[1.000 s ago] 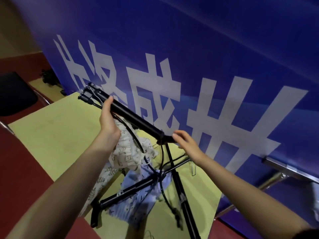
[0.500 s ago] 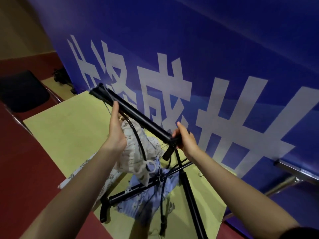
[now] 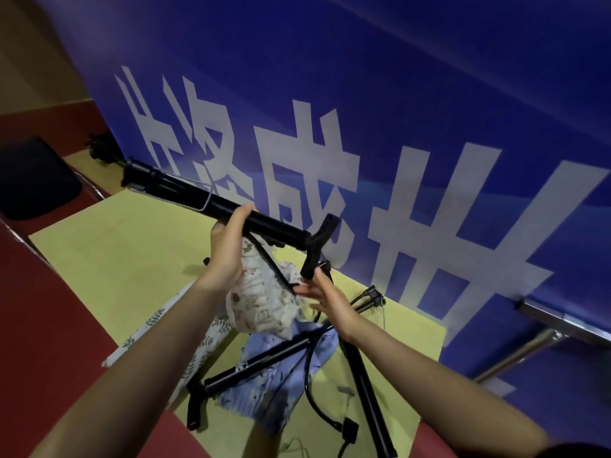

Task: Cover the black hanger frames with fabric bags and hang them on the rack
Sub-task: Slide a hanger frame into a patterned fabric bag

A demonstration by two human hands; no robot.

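My left hand [image 3: 228, 249] grips the black rack bar [image 3: 185, 193] from below, near its right end, where a short black bracket [image 3: 319, 246] juts out. A cream patterned fabric bag [image 3: 264, 305] hangs bunched under that hand, with a thin black hanger frame [image 3: 274, 269] running across it. My right hand [image 3: 327, 299] is below the bracket's lower tip, fingers spread and relaxed, fingertips close to the frame's end. A blue patterned bag [image 3: 274, 388] lies on the mat under the rack's black legs [image 3: 258, 361].
A yellow-green mat [image 3: 115, 259] covers part of the red floor. A blue banner [image 3: 396, 127] with large white characters stands right behind the rack. A dark chair seat [image 3: 33, 180] sits at left. Black cables [image 3: 324, 411] trail on the mat; a metal banner foot [image 3: 515, 355] is at right.
My right hand let go of the bar's end joint and dropped below it with fingers spread. The end bracket has swung out. The view shifted, so the bar sits further right.
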